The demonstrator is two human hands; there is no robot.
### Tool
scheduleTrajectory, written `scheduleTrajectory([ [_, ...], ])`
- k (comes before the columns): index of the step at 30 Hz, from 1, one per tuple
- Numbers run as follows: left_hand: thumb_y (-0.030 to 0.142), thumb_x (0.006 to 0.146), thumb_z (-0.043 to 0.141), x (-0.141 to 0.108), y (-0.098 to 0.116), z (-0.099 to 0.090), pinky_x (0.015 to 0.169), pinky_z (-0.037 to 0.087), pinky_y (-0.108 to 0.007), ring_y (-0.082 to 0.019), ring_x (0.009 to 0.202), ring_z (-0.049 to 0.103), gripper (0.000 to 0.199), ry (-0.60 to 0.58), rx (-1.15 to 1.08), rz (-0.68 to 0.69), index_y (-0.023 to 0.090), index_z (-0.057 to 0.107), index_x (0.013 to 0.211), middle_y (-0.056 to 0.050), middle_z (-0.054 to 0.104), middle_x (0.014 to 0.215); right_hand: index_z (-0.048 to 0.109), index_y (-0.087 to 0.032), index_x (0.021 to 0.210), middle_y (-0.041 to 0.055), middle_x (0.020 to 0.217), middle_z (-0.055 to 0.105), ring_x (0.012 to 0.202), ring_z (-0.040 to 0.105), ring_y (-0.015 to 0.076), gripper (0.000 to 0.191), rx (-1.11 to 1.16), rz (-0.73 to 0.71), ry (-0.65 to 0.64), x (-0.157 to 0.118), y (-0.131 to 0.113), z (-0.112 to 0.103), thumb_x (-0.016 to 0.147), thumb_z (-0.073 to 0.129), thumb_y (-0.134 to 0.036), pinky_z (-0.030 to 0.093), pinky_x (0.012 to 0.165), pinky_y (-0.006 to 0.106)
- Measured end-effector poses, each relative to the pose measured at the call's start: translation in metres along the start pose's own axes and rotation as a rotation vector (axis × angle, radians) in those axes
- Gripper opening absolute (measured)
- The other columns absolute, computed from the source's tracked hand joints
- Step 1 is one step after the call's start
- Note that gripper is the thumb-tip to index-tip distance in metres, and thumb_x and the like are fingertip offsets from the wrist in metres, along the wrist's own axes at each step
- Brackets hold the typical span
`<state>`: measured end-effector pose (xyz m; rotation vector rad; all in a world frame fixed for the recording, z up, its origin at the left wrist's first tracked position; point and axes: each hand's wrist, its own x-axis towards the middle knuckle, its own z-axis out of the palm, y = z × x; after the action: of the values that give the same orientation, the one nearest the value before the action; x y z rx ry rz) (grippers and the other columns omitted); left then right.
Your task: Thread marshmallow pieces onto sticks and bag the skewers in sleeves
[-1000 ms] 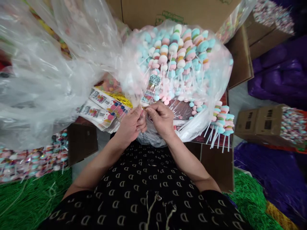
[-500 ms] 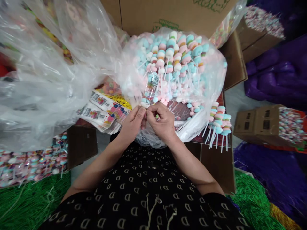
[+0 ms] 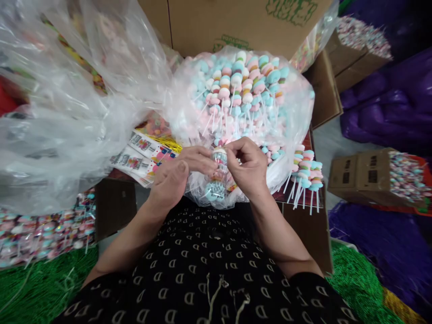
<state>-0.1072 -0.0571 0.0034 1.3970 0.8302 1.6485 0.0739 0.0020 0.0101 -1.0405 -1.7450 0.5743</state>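
Note:
A marshmallow skewer [image 3: 217,191] in a clear printed wrapper lies between my hands, its pale blue end pointing towards my body. My right hand [image 3: 248,166] is closed, thumb and forefinger pinching the wrapper's far end. Fingers stretched out and thumb raised, my left hand [image 3: 172,173] is open, with its fingertips against the wrapper's left side. Just beyond, unwrapped marshmallow skewers [image 3: 238,81] with white sticks are heaped in a big clear plastic bag [image 3: 300,108]. To the left of my left hand is a stack of flat printed wrappers [image 3: 135,157].
Several loose skewers [image 3: 307,168] lie at the table's right edge, sticks overhanging. A large cardboard box [image 3: 216,22] stands behind the bag. Cloudy plastic bags [image 3: 67,144] bulge on the left. Boxes of wrapped sweets [image 3: 357,173] and green shredded strands [image 3: 357,274] are on the floor.
The wrapped skewer pointed away from me and is now swung round towards my body. My left hand has let go of its pinch, opened and moved left; my right hand has shifted right.

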Motion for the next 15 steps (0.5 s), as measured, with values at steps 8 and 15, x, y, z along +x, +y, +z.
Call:
scheduleTrajectory([
  [8,0.07,0.109,0.037,0.007,-0.001,0.008,0.07,0.047,-0.033,-0.016,0.068,0.056,0.069,-0.159,0.056,-0.467,0.02,0.068,0.072,-0.002,0.062,0.068,0.062,-0.024,0.079,-0.0045,0.069,0.06,0.06,0.052,0.0106,0.017,0.054,-0.092,-0.06,-0.01,-0.024,-0.008,0.095,0.064,-0.017,0.042,0.059,0.027],
  [15,0.076,0.104,0.043,0.012,-0.001,0.011,0.046,0.033,-0.027,-0.01,0.044,0.031,0.068,0.047,-0.102,-0.495,0.021,0.063,0.069,0.005,0.033,0.048,0.062,-0.023,0.076,-0.0033,0.069,0.064,0.061,0.054,0.0117,0.018,0.054,-0.049,-0.186,-0.021,-0.01,-0.008,0.092,0.061,-0.015,0.043,0.058,0.027],
])
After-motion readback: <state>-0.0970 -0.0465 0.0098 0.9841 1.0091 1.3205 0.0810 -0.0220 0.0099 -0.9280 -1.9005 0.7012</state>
